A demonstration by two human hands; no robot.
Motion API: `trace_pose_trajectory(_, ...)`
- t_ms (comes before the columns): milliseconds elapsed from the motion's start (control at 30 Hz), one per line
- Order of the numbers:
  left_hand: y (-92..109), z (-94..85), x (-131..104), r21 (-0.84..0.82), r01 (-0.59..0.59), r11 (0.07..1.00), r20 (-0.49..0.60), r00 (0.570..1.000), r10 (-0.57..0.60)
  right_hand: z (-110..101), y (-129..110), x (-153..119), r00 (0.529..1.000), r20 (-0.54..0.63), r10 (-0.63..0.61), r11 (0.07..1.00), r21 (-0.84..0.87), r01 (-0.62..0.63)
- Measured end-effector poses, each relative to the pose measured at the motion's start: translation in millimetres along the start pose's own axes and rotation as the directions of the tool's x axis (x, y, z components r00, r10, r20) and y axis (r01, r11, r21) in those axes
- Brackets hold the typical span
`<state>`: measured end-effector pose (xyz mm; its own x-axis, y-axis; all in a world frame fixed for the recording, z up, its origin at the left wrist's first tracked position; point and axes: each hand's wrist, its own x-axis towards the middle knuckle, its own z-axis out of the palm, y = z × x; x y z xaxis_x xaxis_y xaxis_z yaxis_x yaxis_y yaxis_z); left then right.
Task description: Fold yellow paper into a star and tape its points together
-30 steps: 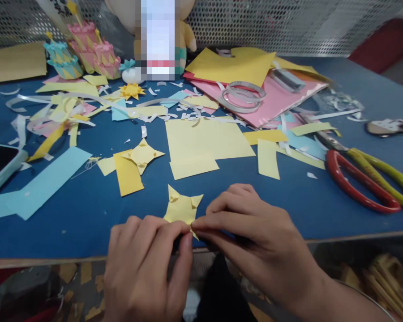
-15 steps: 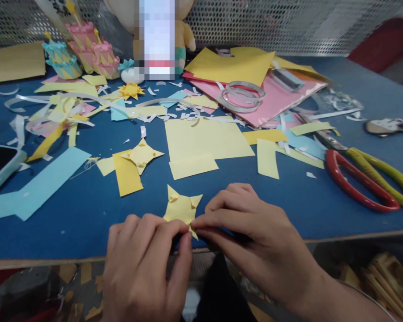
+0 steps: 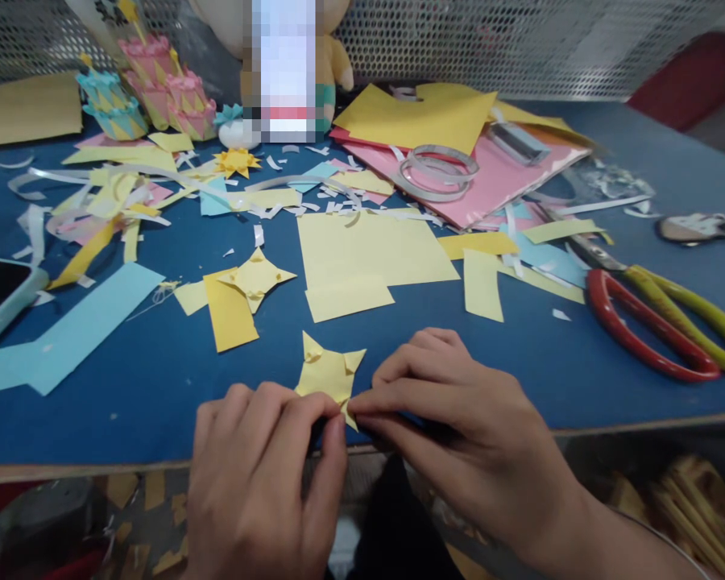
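A pale yellow paper star lies at the table's front edge, with curled folds at its upper points. My left hand pinches its lower edge between thumb and index finger. From the right, my right hand closes its fingertips on the star's lower right point. The fingertips of both hands nearly touch and hide part of that point. Farther back, a second yellow star with folded points rests partly on a darker yellow strip.
Scissors lie at the right. Pale yellow sheets sit mid-table. Behind are coloured papers, tape rolls, paper scraps and small paper cakes. A blue strip and a phone are at the left.
My right hand has shifted very slightly to the right at the star's lower point. My left hand stays almost the same.
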<state>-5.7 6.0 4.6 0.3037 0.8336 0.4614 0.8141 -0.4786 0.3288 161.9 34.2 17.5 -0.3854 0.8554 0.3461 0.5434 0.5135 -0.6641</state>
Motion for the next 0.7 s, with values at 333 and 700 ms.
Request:
trace_pose_trajectory(333, 0.7, 0.5, -0.5, 0.001, 0.004, 1.0, -0.005, 1.0, -0.004, 1.4, 0.1, -0.5, 1.0, -0.005, 0.004, 1.0, 0.003, -0.004)
trace_pose_trajectory(700, 1.3, 0.5, 0.5, 0.003, 0.001, 1.0, -0.012, 1.0, -0.001, 0.6, -0.6, 1.7, 0.998, 0.038, 0.044, 0.999, 0.005, -0.044)
